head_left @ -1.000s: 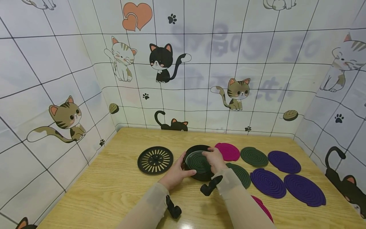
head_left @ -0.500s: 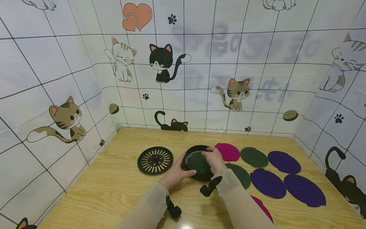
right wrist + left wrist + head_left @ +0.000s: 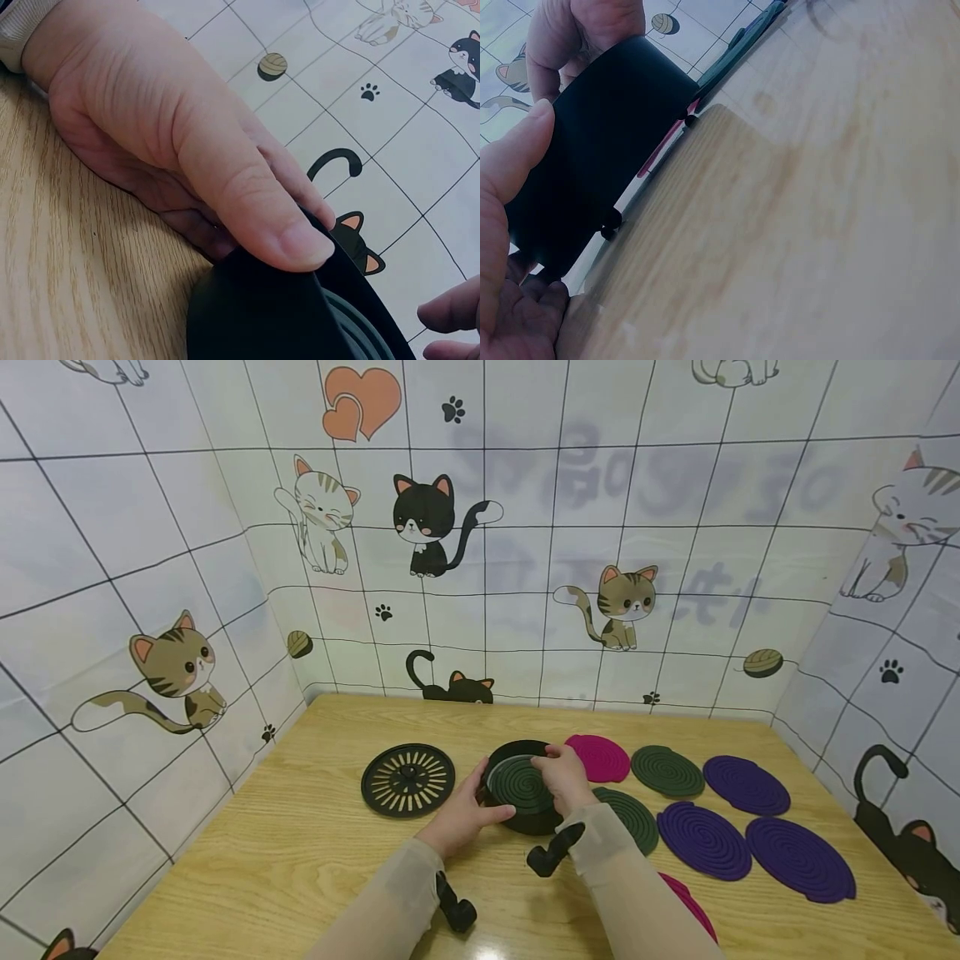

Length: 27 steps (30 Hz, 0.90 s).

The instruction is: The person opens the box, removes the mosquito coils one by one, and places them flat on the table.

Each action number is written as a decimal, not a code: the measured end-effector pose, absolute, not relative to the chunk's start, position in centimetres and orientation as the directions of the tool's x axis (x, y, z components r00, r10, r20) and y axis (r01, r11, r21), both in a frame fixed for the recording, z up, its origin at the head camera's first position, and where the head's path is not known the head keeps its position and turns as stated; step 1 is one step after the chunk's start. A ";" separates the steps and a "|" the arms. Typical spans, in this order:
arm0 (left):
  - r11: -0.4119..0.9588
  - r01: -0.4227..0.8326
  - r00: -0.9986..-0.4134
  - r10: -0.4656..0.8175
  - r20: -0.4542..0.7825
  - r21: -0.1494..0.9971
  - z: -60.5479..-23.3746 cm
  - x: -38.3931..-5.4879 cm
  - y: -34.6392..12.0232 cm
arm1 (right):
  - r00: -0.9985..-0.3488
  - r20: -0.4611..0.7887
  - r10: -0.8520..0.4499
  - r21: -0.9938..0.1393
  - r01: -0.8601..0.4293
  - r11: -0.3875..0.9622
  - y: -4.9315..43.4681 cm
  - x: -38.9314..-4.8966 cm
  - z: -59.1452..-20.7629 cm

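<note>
A round black mosquito coil holder [image 3: 527,824] stands on the table in front of me, and a green mosquito coil [image 3: 517,783] lies inside it. My left hand [image 3: 465,814] holds its left side, with the thumb against the near wall. On the right, my right hand [image 3: 564,779] grips the rim; in the right wrist view its thumb [image 3: 304,244] lies over the edge. The left wrist view shows the dark outer wall [image 3: 607,135] with small feet beneath. Part of the rim is hidden behind my right fingers.
Left of the holder lies a black slotted lid [image 3: 408,780]. To the right are loose coils: a pink one [image 3: 597,758], a green one [image 3: 667,771], several purple ones [image 3: 703,840]. Another pink coil [image 3: 688,906] lies partly under my right sleeve. A cat-patterned sheet encloses the table [image 3: 285,868].
</note>
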<state>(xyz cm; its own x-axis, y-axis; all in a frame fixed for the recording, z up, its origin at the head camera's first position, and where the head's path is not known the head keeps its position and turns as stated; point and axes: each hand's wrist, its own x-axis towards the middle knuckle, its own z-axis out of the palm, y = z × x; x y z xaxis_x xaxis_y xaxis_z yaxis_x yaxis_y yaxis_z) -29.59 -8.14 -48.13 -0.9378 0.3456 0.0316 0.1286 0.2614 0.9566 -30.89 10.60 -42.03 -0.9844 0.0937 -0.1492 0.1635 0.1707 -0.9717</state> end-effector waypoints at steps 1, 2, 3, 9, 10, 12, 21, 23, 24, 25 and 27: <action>0.260 0.130 -0.938 0.346 0.033 0.957 -48.1 -29.6 -8.1 | -0.985 -0.145 0.092 -0.971 0.159 0.176 10.6 -30.9 -42.1; 0.259 0.131 -0.938 0.346 0.035 0.957 -48.2 -29.6 -8.1 | -0.986 -0.141 0.090 -0.971 0.155 0.181 10.6 -30.9 -42.1; 0.254 0.128 -0.937 0.347 0.033 0.959 -47.8 -29.4 -8.1 | -0.986 -0.138 0.089 -0.971 0.152 0.183 10.6 -30.8 -42.0; 0.234 0.113 -0.934 0.356 0.023 0.966 -45.5 -27.8 -8.1 | -0.986 -0.131 0.099 -0.971 0.148 0.189 10.6 -30.6 -41.8; 0.232 0.114 -0.934 0.356 0.025 0.966 -45.5 -27.8 -8.1 | -0.986 -0.132 0.101 -0.971 0.149 0.188 10.7 -30.6 -41.8; 0.229 0.109 -0.934 0.357 0.021 0.967 -45.9 -28.1 -8.0 | -0.986 -0.129 0.103 -0.971 0.146 0.187 10.7 -30.6 -41.8; 0.237 0.114 -0.937 0.347 0.025 0.965 -48.0 -29.4 -8.1 | -0.985 -0.123 0.124 -0.976 0.143 0.166 10.8 -30.5 -41.5; 0.242 0.115 -0.938 0.346 0.025 0.964 -48.0 -29.4 -8.1 | -0.983 -0.136 0.125 -0.977 0.154 0.150 10.8 -30.4 -41.3; 0.242 0.114 -0.938 0.346 0.024 0.964 -48.0 -29.4 -8.1 | -0.982 -0.140 0.125 -0.977 0.158 0.144 10.8 -30.4 -41.2; 0.245 0.113 -0.938 0.346 0.022 0.963 -47.9 -29.4 -8.1 | -0.981 -0.146 0.124 -0.977 0.162 0.137 10.8 -30.3 -41.2; 0.248 0.111 -0.938 0.345 0.019 0.962 -47.9 -29.3 -8.1 | -0.981 -0.154 0.121 -0.978 0.168 0.122 10.8 -30.3 -41.1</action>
<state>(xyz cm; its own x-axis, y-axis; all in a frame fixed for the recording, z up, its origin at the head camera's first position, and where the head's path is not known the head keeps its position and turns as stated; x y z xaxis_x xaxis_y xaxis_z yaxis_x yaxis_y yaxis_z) -29.32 -8.15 -47.86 -0.9383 0.3453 0.0192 0.1110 0.2481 0.9623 -30.29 10.85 -41.12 -0.9806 0.1214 -0.1537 0.1685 0.1223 -0.9781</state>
